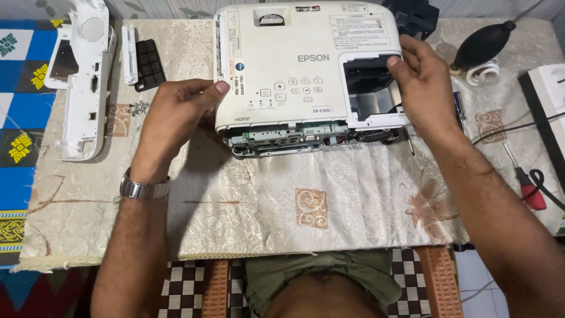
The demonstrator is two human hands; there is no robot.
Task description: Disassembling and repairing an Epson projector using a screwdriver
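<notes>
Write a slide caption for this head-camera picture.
Both hands, left hand and right hand, grip a white plastic projector on a beige cloth-covered table.

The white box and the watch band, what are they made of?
The white box, a projector casing held by both hands, looks like matte plastic: smooth moulded edges, no shine. The watch band on the left wrist seems to be polished metal: silvery, glinting links.

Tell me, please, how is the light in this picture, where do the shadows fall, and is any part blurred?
Head view: the light is soft and even, with no strong glare on the white projector. A soft shadow lies on the cloth beside the left hand. The right hand and the buttons look sharp. The table edges bend slightly near the corners.
</notes>
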